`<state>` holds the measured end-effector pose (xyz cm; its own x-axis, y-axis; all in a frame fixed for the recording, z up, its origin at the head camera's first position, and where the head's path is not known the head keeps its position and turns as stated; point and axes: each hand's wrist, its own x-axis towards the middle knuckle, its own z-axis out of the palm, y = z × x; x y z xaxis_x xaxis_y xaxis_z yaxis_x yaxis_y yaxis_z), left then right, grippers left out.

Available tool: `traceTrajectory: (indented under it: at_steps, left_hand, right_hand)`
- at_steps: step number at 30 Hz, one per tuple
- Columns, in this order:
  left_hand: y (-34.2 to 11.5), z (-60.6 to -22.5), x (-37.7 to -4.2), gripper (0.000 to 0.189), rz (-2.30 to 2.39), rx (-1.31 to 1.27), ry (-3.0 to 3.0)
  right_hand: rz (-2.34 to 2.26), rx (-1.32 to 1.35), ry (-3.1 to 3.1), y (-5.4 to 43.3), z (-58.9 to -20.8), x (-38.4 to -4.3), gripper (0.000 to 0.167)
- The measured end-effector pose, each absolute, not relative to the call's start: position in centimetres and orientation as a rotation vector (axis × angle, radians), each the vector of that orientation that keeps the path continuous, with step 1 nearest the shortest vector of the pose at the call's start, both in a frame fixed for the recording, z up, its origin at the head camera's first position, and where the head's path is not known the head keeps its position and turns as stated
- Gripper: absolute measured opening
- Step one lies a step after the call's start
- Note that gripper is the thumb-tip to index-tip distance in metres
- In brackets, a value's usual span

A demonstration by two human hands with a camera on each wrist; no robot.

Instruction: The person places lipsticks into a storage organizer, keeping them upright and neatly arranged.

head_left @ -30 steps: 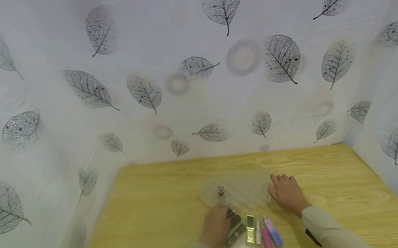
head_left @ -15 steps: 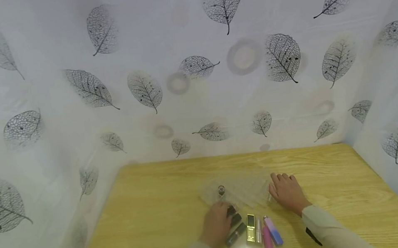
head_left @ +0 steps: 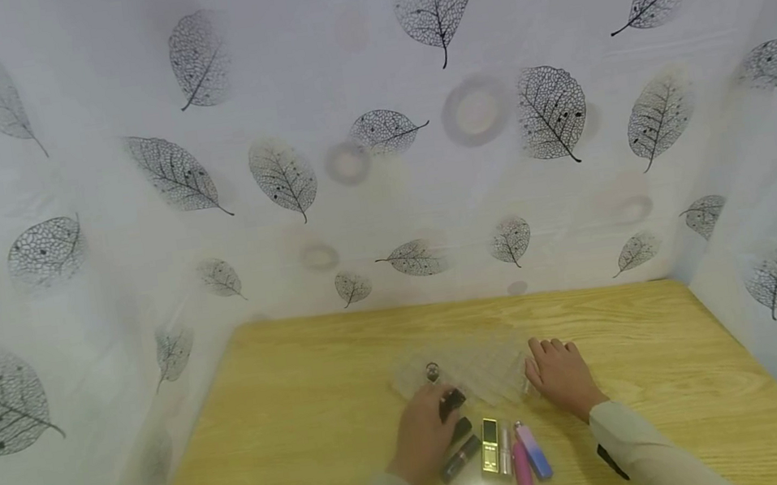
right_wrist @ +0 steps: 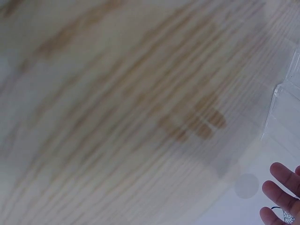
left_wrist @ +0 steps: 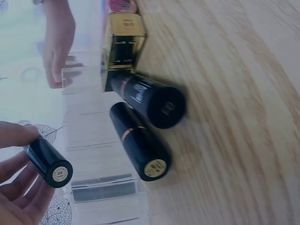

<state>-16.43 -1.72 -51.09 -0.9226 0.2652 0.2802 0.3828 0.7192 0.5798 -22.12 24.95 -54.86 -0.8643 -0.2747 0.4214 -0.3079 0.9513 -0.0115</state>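
My left hand (head_left: 420, 435) pinches a black lipstick (left_wrist: 49, 164) between thumb and fingers; a round label marked 04 shows on its end. It is held above the table, near the left front of a clear divided organizer (head_left: 482, 369). One lipstick with a dark, shiny end (head_left: 432, 371) stands in the organizer's left part. My right hand (head_left: 564, 379) is at the organizer's right end, thumb side against it. In the right wrist view its fingers (right_wrist: 280, 192) are extended. Beside the left hand, two more black lipsticks (left_wrist: 140, 143) lie on the table.
Right of the black ones lie a gold lipstick (head_left: 489, 446), a clear-silver tube (head_left: 504, 450), a pink tube (head_left: 524, 474) and a pink-to-blue tube (head_left: 534, 453). Leaf-printed white sheeting (head_left: 382, 194) encloses the wooden table (head_left: 294, 419) at the back and sides.
The left hand has picked up the black lipstick from the head of the black group and moved it slightly up and toward the organizer. The right hand has stayed in place.
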Motion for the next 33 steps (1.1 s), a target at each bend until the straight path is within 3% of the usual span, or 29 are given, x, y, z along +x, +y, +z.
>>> traceTrajectory:
  at_steps: [17,33]
  left_hand:
    - [-1.7,-49.5,-16.8,0.033,-1.267,-0.402,-2.588]
    - [-3.4,-49.5,-19.3,0.035,-1.246,-0.422,-2.27]
  right_hand:
    - [0.111,0.407,-2.713,24.9,-54.7,-22.1,0.024]
    - [0.106,0.416,-2.694,24.9,-54.7,-22.1,0.024]
